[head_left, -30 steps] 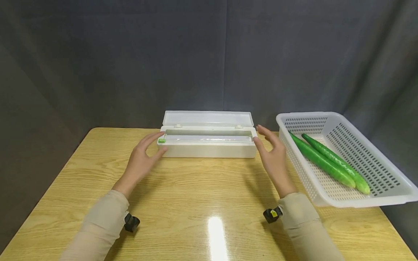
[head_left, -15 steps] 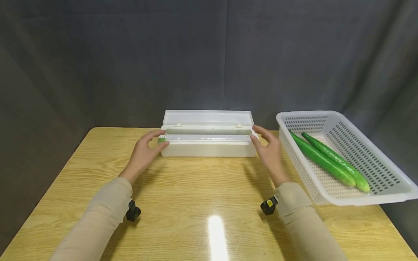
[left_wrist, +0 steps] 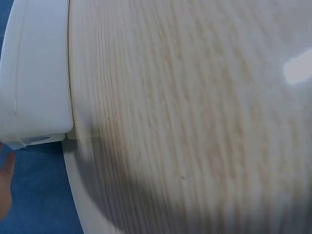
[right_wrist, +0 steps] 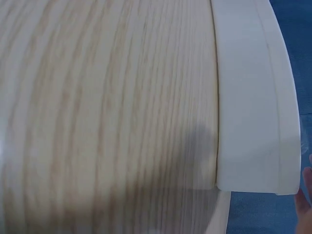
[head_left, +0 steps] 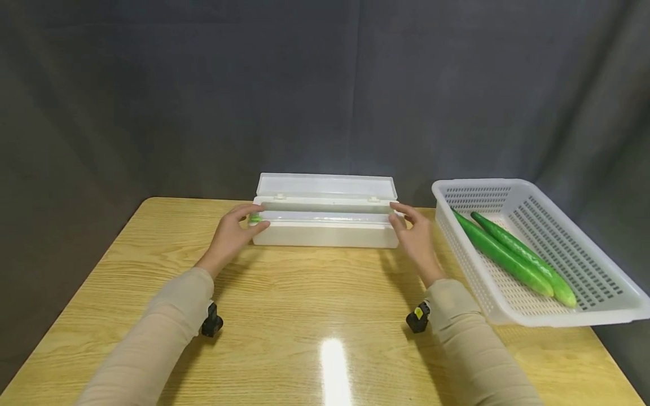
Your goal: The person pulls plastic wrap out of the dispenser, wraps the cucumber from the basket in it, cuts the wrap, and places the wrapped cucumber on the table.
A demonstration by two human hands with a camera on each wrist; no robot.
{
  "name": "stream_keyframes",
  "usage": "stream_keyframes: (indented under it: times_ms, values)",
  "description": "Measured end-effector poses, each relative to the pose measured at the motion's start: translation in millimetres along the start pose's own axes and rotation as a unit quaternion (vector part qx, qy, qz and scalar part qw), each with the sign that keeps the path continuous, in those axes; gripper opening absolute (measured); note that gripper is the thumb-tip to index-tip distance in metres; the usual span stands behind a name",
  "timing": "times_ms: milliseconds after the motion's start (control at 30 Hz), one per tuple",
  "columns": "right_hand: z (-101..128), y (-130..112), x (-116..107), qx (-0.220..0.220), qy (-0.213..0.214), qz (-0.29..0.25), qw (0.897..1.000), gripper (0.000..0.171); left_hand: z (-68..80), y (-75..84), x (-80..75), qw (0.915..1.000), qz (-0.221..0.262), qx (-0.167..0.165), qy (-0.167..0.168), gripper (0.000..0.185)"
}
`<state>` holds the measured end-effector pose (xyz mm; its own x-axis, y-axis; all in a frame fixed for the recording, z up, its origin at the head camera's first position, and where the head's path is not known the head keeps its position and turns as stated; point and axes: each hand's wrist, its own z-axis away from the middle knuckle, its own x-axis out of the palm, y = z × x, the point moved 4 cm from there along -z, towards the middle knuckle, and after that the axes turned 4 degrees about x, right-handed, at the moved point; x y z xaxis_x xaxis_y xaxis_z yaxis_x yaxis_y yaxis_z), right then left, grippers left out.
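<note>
Left hand: the left hand [head_left: 231, 237] grasps the left end of the cling-film dispenser box [head_left: 325, 228], thumb on the front face, fingers curled over the top edge beside the green slide cutter [head_left: 255, 219].
Right hand: the right hand [head_left: 417, 239] grasps the right end of the same box, thumb against the near corner, fingers bent over the top edge.
Wrist views: the left wrist view shows the white box end [left_wrist: 34, 73] lying on the wood with only a fingertip at the picture's edge; the right wrist view shows the other box end [right_wrist: 253, 97] in the same way, so neither makes the grip any clearer.
Cling-film dispenser box: white plastic, long and narrow, lying crosswise near the far edge of the table [head_left: 304, 316], about midway between its left and right edges.
Lid: the hinged lid [head_left: 326, 185] stands open, tipped back behind the box.
Sleeves: beige sleeves cover both forearms, and a small black camera sits under each wrist.
Basket: a white perforated plastic basket [head_left: 599, 304] sits at the right edge of the table, overhanging it, just beside the right hand but not touching it.
Cucumbers: two long green cucumbers [head_left: 508, 256] lie side by side in the basket, running diagonally from its far left corner toward its near right.
</note>
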<state>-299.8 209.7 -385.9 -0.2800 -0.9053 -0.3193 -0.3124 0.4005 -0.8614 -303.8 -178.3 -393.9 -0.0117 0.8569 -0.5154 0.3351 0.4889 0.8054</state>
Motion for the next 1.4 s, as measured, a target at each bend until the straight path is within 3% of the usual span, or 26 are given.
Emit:
stream_keyframes:
  times_ms: [300, 767, 1200, 1400]
  values:
    - [-1.1, 4.6, -0.5, 0.019, -0.041, 0.099, 0.994, 0.026, -4.4, 0.6, 7.0, 0.9977, -0.064, 0.022, 0.007, 0.034]
    - [-13.5, 13.3, 5.9, -0.016, -0.041, 0.103, 0.994, 0.023, -8.6, -4.9, -3.2, 0.9936, -0.102, 0.046, 0.013, 0.024]
    - [-16.7, 13.6, 7.2, -0.037, -0.023, 0.117, 0.992, 0.015, -12.9, -3.6, 0.4, 0.9913, -0.118, 0.057, 0.011, 0.021]
    - [-17.0, 16.3, 8.4, -0.024, -0.009, 0.121, 0.992, 0.013, -14.3, -1.8, 3.3, 0.9901, -0.13, 0.053, 0.012, 0.02]
